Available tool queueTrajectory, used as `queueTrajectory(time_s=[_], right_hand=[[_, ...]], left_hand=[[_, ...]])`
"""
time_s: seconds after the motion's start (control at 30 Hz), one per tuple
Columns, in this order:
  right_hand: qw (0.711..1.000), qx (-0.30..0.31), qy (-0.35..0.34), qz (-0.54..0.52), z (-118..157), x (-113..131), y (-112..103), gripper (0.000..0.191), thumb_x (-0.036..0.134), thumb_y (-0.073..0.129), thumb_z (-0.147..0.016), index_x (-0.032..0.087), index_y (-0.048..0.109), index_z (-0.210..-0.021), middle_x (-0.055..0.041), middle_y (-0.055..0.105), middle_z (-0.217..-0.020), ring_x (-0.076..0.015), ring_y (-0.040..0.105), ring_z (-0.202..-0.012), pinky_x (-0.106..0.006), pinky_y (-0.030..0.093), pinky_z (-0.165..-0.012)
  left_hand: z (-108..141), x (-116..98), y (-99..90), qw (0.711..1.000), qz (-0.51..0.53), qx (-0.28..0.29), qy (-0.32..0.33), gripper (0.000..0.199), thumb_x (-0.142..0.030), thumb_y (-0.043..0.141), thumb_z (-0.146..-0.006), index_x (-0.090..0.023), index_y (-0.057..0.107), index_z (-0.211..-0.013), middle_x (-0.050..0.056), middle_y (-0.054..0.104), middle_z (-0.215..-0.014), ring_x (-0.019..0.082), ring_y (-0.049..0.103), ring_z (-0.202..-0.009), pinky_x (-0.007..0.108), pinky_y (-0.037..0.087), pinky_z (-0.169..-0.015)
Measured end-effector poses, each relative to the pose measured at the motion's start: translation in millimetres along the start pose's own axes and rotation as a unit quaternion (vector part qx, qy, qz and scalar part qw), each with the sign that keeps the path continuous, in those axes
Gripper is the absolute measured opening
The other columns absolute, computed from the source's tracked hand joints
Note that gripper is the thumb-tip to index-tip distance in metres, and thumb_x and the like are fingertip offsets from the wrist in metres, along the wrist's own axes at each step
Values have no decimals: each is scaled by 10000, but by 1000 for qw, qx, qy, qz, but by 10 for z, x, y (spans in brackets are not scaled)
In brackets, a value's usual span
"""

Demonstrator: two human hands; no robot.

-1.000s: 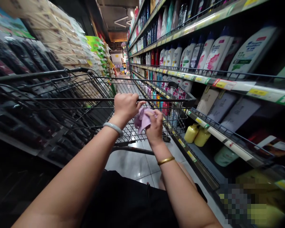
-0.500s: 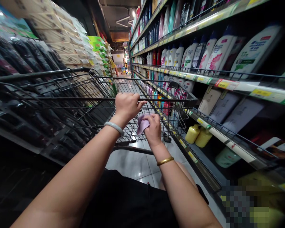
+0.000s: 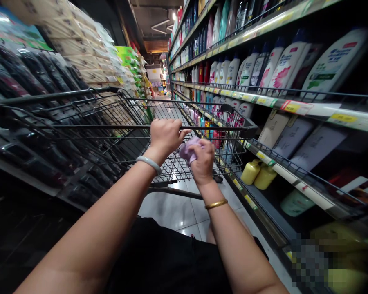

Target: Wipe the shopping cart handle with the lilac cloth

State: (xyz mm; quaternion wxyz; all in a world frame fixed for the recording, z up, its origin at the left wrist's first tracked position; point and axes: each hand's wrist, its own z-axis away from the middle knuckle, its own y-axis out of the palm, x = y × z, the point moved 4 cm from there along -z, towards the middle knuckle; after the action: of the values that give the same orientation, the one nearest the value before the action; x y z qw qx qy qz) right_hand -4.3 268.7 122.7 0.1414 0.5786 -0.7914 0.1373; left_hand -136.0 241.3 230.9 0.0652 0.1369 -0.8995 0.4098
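My left hand (image 3: 165, 134), with a pale bangle on its wrist, is wrapped round the upper bar of a black wire shopping cart (image 3: 116, 127). Just right of it and a little lower, my right hand (image 3: 203, 161) grips a crumpled light-purple cloth (image 3: 190, 150). The cloth bunches out past the fingers toward the left hand, close to the cart's wire side. Whether it touches the wires I cannot tell. A gold bangle (image 3: 216, 204) circles the right wrist.
Shelves with shampoo bottles (image 3: 286, 63) run along the right, with yellow bottles (image 3: 257, 174) lower down. Packaged dark goods (image 3: 27, 73) hang on the left, beside stacked beige packs (image 3: 70, 49). The tiled floor (image 3: 184, 206) shows under the cart, and an aisle runs ahead.
My right hand has moved slightly up and to the right with the cloth, which is now more bunched. My left hand keeps its hold on the bar.
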Motion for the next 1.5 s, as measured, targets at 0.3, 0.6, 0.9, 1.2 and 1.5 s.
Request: queueTrajectory(time_s=[0.3, 0.6, 0.9, 1.2, 1.5], right_hand=[[997, 65, -10, 37, 80, 35, 13, 221, 142, 636, -966, 266, 805, -897, -74, 653, -1159, -222, 566, -1075, -387, 548, -960], [967, -255, 23, 6, -346, -372, -532, 236, 274, 540, -1036, 235, 709, -1196, -108, 514, -1326, -265, 603, -1279, -549, 517, -1133], [987, -152, -14, -40, -241, -392, -360, 251, 231, 542, -1026, 266, 773, -1117, -75, 625, -1341, -240, 618, -1326, -493, 509, -1169], [996, -75, -39, -23, -315, -224, -269, 261, 273, 520, -1049, 268, 777, -1092, -88, 652, -1364, -235, 590, -1383, -480, 510, -1186], [989, -138, -19, 53, -478, -475, -507, 411, 245, 393, -1029, 205, 742, -1241, -141, 549, -1458, -311, 529, -1427, -626, 444, -1193]], left_hand=[[-2, -20, -13, 1000, 17, -6, 3, 646, -731, 372, -1010, -195, 726, -935, 161, 767, -899, 342, 691, -872, 416, 270, -720], [7, -16, -6, 1000, 27, -7, 0, 650, -733, 363, -1006, -204, 732, -929, 162, 758, -889, 342, 671, -851, 423, 288, -739], [7, -33, -31, 1000, 23, 1, -2, 659, -739, 346, -1009, -203, 717, -910, 159, 767, -900, 346, 680, -867, 424, 274, -726], [14, -55, -46, 1000, 28, -3, -1, 652, -736, 350, -1007, -209, 727, -926, 165, 762, -899, 350, 678, -874, 432, 291, -739], [17, -74, -43, 1000, 24, 0, -3, 646, -742, 349, -1006, -220, 722, -927, 161, 766, -907, 338, 674, -867, 425, 283, -731]])
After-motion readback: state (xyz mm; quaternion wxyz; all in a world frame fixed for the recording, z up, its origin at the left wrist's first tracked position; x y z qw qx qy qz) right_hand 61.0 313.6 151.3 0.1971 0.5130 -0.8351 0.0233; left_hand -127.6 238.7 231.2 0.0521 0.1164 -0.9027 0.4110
